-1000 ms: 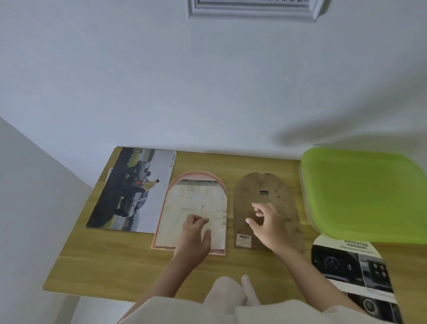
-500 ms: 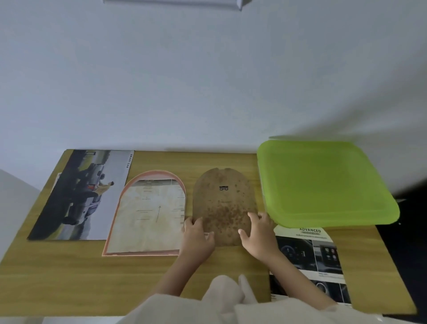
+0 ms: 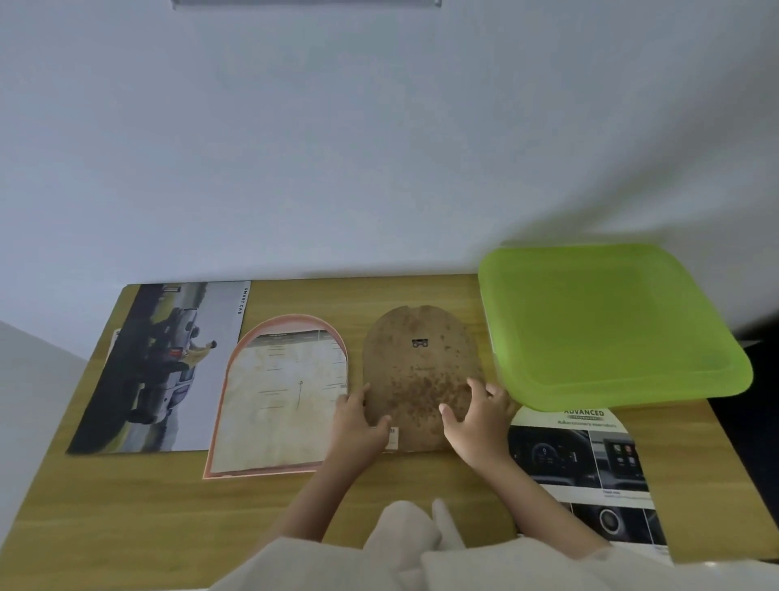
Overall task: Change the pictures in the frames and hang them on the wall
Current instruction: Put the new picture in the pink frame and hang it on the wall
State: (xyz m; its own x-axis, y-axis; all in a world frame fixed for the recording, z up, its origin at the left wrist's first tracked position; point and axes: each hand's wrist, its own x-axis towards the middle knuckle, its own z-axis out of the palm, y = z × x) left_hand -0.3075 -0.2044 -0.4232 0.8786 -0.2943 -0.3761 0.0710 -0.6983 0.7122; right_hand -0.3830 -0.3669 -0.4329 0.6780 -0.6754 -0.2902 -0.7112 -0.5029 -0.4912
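- So the brown arch-shaped fibreboard backing [image 3: 421, 371] is out of the frame and lying flat on the wooden tabletop [image 3: 126, 506], hanger clip side up.
- Left hand [image 3: 358, 426] has its fingers curled round the backing's lower left edge, thumb on top. Right hand [image 3: 478, 422] rests on the lower right part, fingers spread and bent over the board. Looks like a two-handed grip on it, though I can't tell if the right one's fingers actually hook under the edge.
- Just beside it on the left is the pink-rimmed arched frame [image 3: 278, 400], face down I think, with a pale printed sheet sitting in it.
- Further left, a glossy truck photo page [image 3: 168, 367] lies flat. By the right wrist there's a car dashboard brochure page [image 3: 590, 464], partly tucked under a lime green plastic tub lid [image 3: 607, 320].
- Progress-wise: frame is opened up, so we're mid picture swap. My guess is the backing goes on the frame next, then clip it shut.
- Hanging isn't done for this one. A sliver of another frame [image 3: 303, 3] shows on the wall [image 3: 379, 147] at the very top.
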